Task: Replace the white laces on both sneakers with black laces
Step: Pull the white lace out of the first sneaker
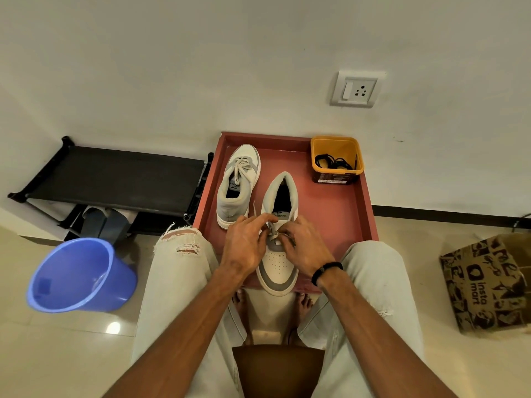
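Note:
Two white and grey sneakers lie on a red tray (339,214). The near sneaker (278,265) points its toe at me, and a white lace (273,231) runs across its eyelets. My left hand (247,239) and my right hand (304,242) both pinch that lace over the middle of the shoe. A loose lace end (254,208) trails up past my left hand. The far sneaker (238,182) sits at the tray's back left with its white lace tied. Black laces (333,162) are coiled inside a yellow tub (336,142) at the tray's back right corner.
A blue bucket (80,275) lies tilted on the floor to the left. A black shoe rack (115,182) stands against the wall behind it. A printed paper bag (488,282) sits at the right. My knees flank the tray, and a wall socket (357,89) is above.

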